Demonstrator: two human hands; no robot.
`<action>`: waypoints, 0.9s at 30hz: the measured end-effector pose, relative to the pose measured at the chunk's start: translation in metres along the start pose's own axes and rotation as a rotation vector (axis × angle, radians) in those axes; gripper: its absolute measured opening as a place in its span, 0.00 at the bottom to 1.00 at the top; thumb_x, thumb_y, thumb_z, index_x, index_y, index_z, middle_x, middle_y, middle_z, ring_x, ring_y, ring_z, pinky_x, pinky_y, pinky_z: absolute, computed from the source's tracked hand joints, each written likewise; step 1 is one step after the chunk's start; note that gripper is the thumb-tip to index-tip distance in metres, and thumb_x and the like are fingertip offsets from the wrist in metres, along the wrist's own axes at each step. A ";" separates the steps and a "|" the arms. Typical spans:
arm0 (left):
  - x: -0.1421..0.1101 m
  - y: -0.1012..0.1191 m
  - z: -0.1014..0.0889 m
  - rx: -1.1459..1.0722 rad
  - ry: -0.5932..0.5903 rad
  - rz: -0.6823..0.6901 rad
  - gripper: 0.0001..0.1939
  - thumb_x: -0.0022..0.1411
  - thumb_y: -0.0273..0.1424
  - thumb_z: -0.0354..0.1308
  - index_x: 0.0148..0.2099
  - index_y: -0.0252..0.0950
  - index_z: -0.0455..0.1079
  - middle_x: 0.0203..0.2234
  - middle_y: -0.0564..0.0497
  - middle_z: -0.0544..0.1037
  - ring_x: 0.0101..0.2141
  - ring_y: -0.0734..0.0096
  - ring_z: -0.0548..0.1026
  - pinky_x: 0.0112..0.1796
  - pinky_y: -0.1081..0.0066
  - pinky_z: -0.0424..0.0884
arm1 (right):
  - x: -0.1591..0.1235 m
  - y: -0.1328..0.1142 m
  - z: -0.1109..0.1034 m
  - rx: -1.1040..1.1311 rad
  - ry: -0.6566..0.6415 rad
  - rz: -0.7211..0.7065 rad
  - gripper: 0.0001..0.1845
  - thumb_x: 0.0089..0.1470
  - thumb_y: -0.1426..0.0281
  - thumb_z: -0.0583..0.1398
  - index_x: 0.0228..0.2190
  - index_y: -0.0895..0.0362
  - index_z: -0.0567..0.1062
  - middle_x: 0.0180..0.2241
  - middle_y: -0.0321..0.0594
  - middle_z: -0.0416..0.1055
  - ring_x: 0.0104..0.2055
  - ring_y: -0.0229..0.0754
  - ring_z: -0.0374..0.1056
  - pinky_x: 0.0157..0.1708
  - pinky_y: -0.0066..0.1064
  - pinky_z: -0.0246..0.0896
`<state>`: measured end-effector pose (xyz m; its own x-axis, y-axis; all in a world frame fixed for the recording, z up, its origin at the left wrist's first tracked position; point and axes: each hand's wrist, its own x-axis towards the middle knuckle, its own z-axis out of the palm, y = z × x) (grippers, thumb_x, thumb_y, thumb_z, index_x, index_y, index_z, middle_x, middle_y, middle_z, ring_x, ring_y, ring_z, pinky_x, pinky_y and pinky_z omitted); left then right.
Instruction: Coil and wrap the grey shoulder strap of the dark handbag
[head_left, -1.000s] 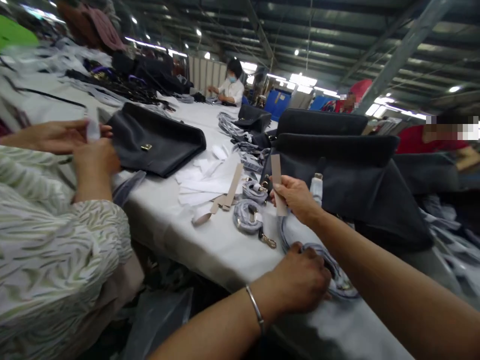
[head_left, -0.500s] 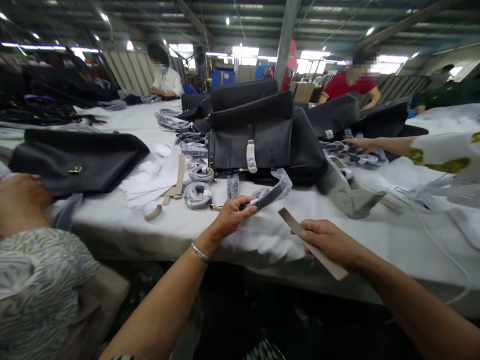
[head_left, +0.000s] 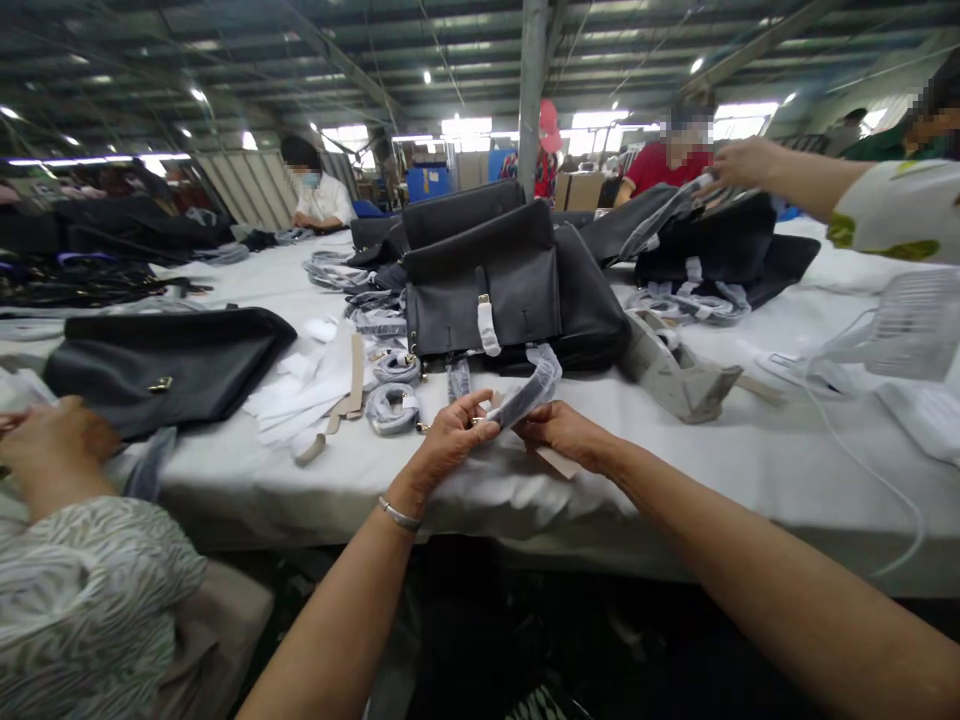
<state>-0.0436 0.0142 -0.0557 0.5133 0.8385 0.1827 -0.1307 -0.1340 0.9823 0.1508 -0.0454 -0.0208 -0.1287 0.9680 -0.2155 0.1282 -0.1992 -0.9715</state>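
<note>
My left hand is closed on the near end of a dark strap wrapped in clear film. The strap curves up toward a black handbag, which stands at the middle of the table with a white-wrapped buckle tab on its front. Close by on the right, my right hand is closed on a flat beige strip, whose lower end sticks out below the fingers. Its upper end is hidden behind the hand and the strap. Coiled wrapped straps lie left of my left hand.
White paper pieces and beige strips lie to the left. A grey tape dispenser stands right of the bag. A co-worker's hand rests by another black bag; a second co-worker's arm reaches in from the right.
My right hand has moved left with the beige strip, up beside the wrapped strap and my left hand. The co-worker's arm on the right has risen, lifting a dark wrapped piece.
</note>
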 end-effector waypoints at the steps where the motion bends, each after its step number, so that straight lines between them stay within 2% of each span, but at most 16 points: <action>1: 0.000 -0.001 0.000 0.003 -0.010 -0.010 0.42 0.49 0.40 0.70 0.62 0.31 0.60 0.30 0.55 0.69 0.28 0.79 0.65 0.31 0.76 0.60 | 0.000 0.003 -0.001 0.003 -0.003 -0.006 0.13 0.41 0.62 0.66 0.23 0.60 0.75 0.17 0.31 0.64 0.20 0.31 0.57 0.23 0.26 0.54; 3: 0.000 0.000 0.000 0.007 -0.023 -0.018 0.47 0.48 0.40 0.70 0.65 0.32 0.54 0.29 0.55 0.69 0.27 0.79 0.65 0.30 0.76 0.59 | -0.001 0.006 -0.004 -0.005 -0.013 -0.015 0.14 0.41 0.62 0.66 0.23 0.61 0.75 0.17 0.31 0.65 0.21 0.31 0.56 0.25 0.26 0.55; 4: 0.000 0.000 0.000 0.014 -0.031 -0.011 0.46 0.48 0.40 0.70 0.65 0.32 0.55 0.30 0.55 0.69 0.27 0.78 0.65 0.31 0.76 0.59 | -0.002 0.007 -0.004 -0.014 -0.020 -0.017 0.14 0.41 0.61 0.66 0.24 0.61 0.75 0.18 0.31 0.65 0.21 0.31 0.57 0.26 0.26 0.55; 8: -0.003 0.005 0.001 0.148 -0.103 0.052 0.28 0.50 0.41 0.68 0.49 0.29 0.72 0.31 0.51 0.72 0.32 0.72 0.67 0.33 0.74 0.61 | -0.001 -0.001 0.003 -0.020 0.000 -0.055 0.14 0.41 0.63 0.66 0.29 0.60 0.75 0.24 0.34 0.71 0.24 0.32 0.60 0.27 0.26 0.57; 10: -0.005 0.007 0.003 0.253 -0.111 0.093 0.23 0.52 0.42 0.67 0.45 0.29 0.74 0.31 0.50 0.73 0.33 0.69 0.68 0.34 0.72 0.62 | -0.001 -0.006 0.008 -0.033 0.004 -0.097 0.17 0.42 0.64 0.66 0.35 0.59 0.75 0.30 0.36 0.74 0.27 0.34 0.63 0.29 0.26 0.60; 12: -0.006 0.008 0.007 0.385 -0.110 0.179 0.22 0.54 0.42 0.65 0.45 0.30 0.75 0.32 0.49 0.74 0.35 0.66 0.69 0.37 0.70 0.63 | -0.005 -0.008 0.009 -0.099 0.002 -0.122 0.18 0.44 0.64 0.65 0.38 0.58 0.75 0.33 0.37 0.75 0.29 0.36 0.65 0.29 0.26 0.62; 14: -0.008 0.007 0.012 0.565 -0.129 0.289 0.20 0.57 0.41 0.63 0.47 0.32 0.74 0.35 0.46 0.75 0.38 0.63 0.70 0.41 0.67 0.64 | -0.016 -0.005 0.000 -0.252 0.006 -0.083 0.15 0.47 0.62 0.62 0.37 0.58 0.76 0.29 0.38 0.75 0.25 0.36 0.65 0.26 0.26 0.61; 16: -0.010 0.005 0.018 0.760 -0.160 0.372 0.18 0.59 0.40 0.61 0.48 0.34 0.73 0.36 0.45 0.76 0.41 0.60 0.70 0.45 0.63 0.63 | -0.035 0.002 -0.018 -0.472 0.018 0.003 0.14 0.51 0.61 0.59 0.32 0.58 0.77 0.23 0.38 0.73 0.20 0.36 0.62 0.21 0.27 0.57; 18: -0.011 0.004 0.025 0.930 -0.184 0.406 0.17 0.59 0.38 0.62 0.47 0.35 0.73 0.36 0.44 0.76 0.42 0.59 0.69 0.47 0.60 0.61 | -0.058 0.007 -0.041 -0.713 0.069 0.032 0.15 0.53 0.60 0.56 0.28 0.57 0.77 0.22 0.38 0.73 0.20 0.38 0.64 0.21 0.29 0.57; 21: -0.013 0.005 0.034 1.059 -0.189 0.405 0.16 0.58 0.35 0.63 0.48 0.34 0.73 0.36 0.44 0.75 0.43 0.58 0.69 0.49 0.58 0.60 | -0.082 0.005 -0.061 -0.940 0.280 -0.122 0.13 0.53 0.60 0.57 0.29 0.53 0.78 0.29 0.40 0.76 0.30 0.43 0.70 0.31 0.33 0.62; 23: -0.013 0.005 0.037 1.076 -0.172 0.395 0.17 0.57 0.34 0.64 0.48 0.33 0.73 0.36 0.44 0.75 0.43 0.57 0.69 0.49 0.59 0.60 | -0.082 -0.002 -0.059 -0.962 0.368 -0.283 0.12 0.54 0.61 0.57 0.34 0.52 0.78 0.34 0.41 0.76 0.35 0.44 0.71 0.37 0.35 0.63; 25: -0.012 0.005 0.039 1.084 -0.154 0.387 0.16 0.56 0.34 0.64 0.47 0.33 0.73 0.35 0.45 0.75 0.42 0.58 0.69 0.48 0.59 0.60 | -0.068 -0.008 -0.047 -0.952 0.330 -0.420 0.14 0.56 0.63 0.57 0.41 0.52 0.77 0.38 0.42 0.75 0.37 0.43 0.70 0.40 0.34 0.63; 27: -0.012 0.005 0.040 1.102 -0.147 0.381 0.14 0.57 0.34 0.63 0.45 0.33 0.73 0.35 0.45 0.74 0.41 0.58 0.69 0.47 0.60 0.61 | -0.049 -0.012 -0.032 -0.990 0.229 -0.467 0.15 0.57 0.65 0.56 0.45 0.52 0.76 0.40 0.41 0.73 0.38 0.42 0.70 0.41 0.33 0.63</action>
<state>-0.0159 -0.0174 -0.0516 0.7020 0.5862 0.4045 0.4707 -0.8081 0.3541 0.1868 -0.0860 0.0047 -0.1977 0.9417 0.2724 0.8540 0.3018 -0.4237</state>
